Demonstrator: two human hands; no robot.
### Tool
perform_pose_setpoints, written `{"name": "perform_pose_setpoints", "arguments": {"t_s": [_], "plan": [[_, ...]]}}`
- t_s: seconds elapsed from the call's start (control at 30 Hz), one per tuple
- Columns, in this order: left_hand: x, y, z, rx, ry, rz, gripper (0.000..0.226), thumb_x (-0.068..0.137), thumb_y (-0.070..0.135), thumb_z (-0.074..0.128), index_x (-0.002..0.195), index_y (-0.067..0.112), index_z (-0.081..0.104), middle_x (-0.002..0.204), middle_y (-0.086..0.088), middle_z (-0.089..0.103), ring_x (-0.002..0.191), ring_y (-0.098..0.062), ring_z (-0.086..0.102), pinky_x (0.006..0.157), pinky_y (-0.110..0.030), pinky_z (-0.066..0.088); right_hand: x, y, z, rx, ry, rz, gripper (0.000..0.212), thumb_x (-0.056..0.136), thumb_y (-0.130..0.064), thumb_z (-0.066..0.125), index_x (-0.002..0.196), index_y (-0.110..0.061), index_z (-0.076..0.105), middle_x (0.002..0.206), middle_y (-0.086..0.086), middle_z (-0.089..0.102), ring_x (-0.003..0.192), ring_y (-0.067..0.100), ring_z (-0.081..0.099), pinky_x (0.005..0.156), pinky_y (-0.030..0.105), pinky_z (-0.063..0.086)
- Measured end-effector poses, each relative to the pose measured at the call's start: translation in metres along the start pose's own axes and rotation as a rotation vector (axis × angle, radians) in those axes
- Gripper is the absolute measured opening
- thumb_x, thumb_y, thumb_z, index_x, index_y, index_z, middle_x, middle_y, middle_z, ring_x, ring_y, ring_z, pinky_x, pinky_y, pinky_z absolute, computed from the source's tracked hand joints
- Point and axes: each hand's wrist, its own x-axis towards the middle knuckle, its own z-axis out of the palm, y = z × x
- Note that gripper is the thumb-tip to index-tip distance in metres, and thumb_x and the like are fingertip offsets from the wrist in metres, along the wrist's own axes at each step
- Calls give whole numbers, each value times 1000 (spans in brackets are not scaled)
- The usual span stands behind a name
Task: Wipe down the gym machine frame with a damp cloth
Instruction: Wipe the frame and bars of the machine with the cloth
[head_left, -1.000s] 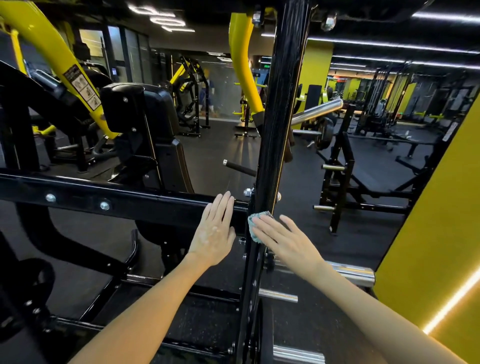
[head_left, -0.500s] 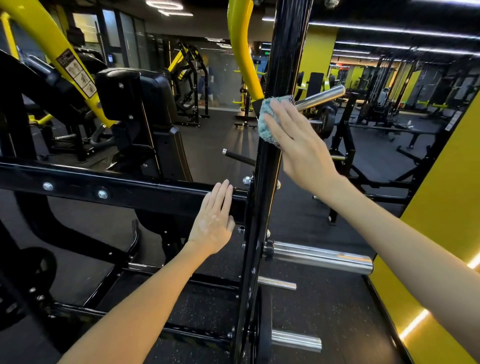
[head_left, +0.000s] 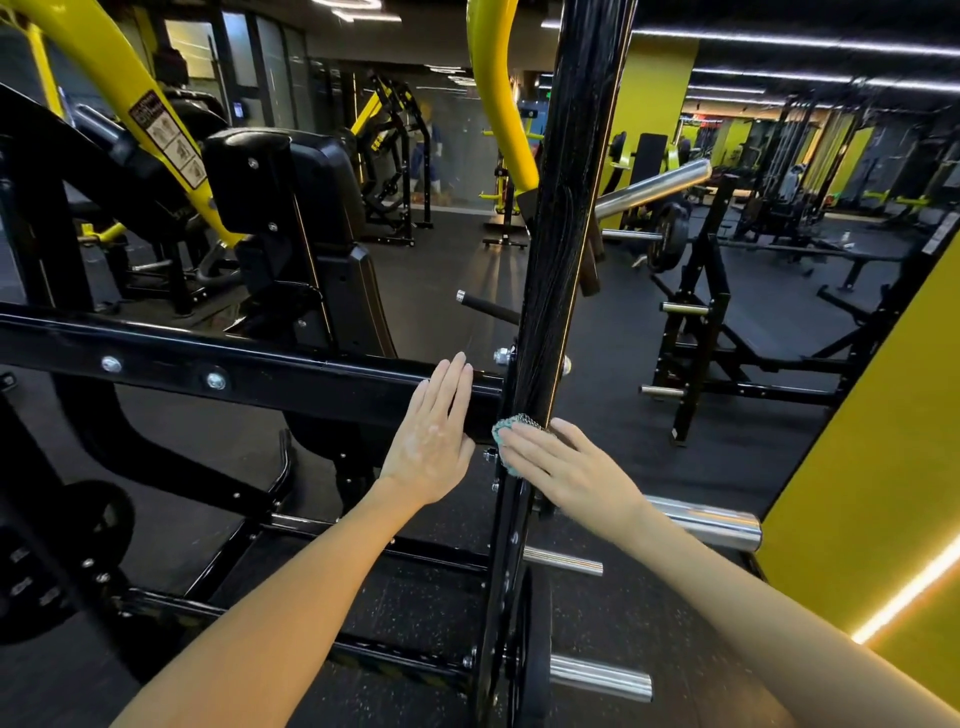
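Note:
A black upright post (head_left: 563, 249) of the gym machine frame rises through the middle of the view, its face streaked and wet-looking. My right hand (head_left: 566, 467) lies flat with straight fingers, pressing a teal cloth (head_left: 506, 434) against the post just below the joint with the crossbar. The black horizontal crossbar (head_left: 249, 364) runs left from the post. My left hand (head_left: 434, 441) rests flat and open on that crossbar, right beside the post.
Chrome plate pegs (head_left: 706, 522) stick out to the right of the post, more of them lower down (head_left: 597, 675). A yellow wall (head_left: 883, 467) stands close on the right. A black padded seat back (head_left: 296, 208) and yellow lever arms (head_left: 130, 98) sit behind the crossbar. Other machines stand beyond.
My right hand slid the cloth up the post to about head height, then back down to just below the crossbar joint. My left hand stayed on the crossbar.

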Motion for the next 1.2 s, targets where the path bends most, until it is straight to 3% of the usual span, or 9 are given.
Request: {"name": "perform_pose_setpoints", "arguments": {"t_s": [0.07, 0.17, 0.3, 0.37, 0.53, 0.63, 0.77, 0.93, 1.2], "plan": [[0, 1, -1, 4, -15, -11, 85, 87, 22, 52, 156, -1, 9, 165, -18, 7, 152, -31, 8, 123, -45, 16, 5, 14, -18, -17, 36, 16, 69, 97, -1, -4, 144, -10, 46, 154, 9, 40, 142, 24, 37, 115, 45, 19], [2, 4, -3, 10, -44, -37, 88, 87, 24, 53, 156, 0, 5, 165, -16, 4, 153, -30, 4, 124, -43, 11, 25, 44, -54, 6, 142, 137, 65, 92, -1, 5, 145, -5, 41, 154, 14, 38, 143, 27, 35, 114, 48, 20], [2, 6, -7, 42, -76, -53, 88, 90, 24, 56, 156, 1, 3, 165, -15, 1, 153, -29, 1, 124, -41, 6, 64, 85, -96, -40, 292, 264, 54, 88, -3, 48, 142, -3, 45, 153, 15, 39, 144, 29, 31, 115, 47, 20], [2, 8, -9, 52, -75, -66, 88, 90, 24, 58, 156, 0, 4, 165, -16, 3, 153, -30, 3, 123, -39, 3, 74, 90, -102, -25, 355, 319, 56, 85, -1, 55, 140, -2, 47, 152, 15, 40, 144, 29, 31, 115, 47, 22], [1, 11, -10, 35, -77, -79, 87, 92, 23, 54, 156, 2, -1, 165, -14, -4, 153, -28, -3, 121, -35, -6, 56, 46, -61, 42, 412, 318, 42, 97, 5, 40, 137, -1, 50, 148, 15, 46, 141, 30, 38, 112, 44, 30], [0, 9, -10, 27, -81, -51, 89, 90, 24, 54, 156, 2, -2, 165, -15, -4, 153, -30, -2, 124, -40, 1, 28, 7, -27, 30, 291, 224, 47, 105, 0, 18, 133, -3, 56, 145, 13, 50, 137, 28, 44, 107, 44, 39], [0, 6, -4, 16, -45, -19, 86, 90, 27, 48, 155, -1, 1, 165, -18, -1, 153, -32, 1, 124, -46, 14, -1, -28, 8, 42, 60, 154, 58, 102, 1, 8, 138, -7, 53, 152, 9, 43, 142, 23, 33, 112, 42, 26], [-7, 7, 4, 36, -25, 35, 85, 91, 28, 46, 155, -3, -1, 164, -20, -4, 152, -35, 2, 123, -44, 14, 2, -15, -6, 16, -4, 96, 54, 92, 0, 28, 138, -11, 54, 151, 6, 45, 140, 19, 35, 112, 45, 24], [-11, 7, 8, 30, -2, 76, 86, 89, 22, 56, 155, -4, 6, 164, -19, -1, 152, -33, 5, 121, -40, 8, 52, 57, -80, -54, 161, 316, 55, 91, -3, 25, 143, -4, 44, 154, 14, 38, 143, 29, 32, 113, 51, 24]]}}
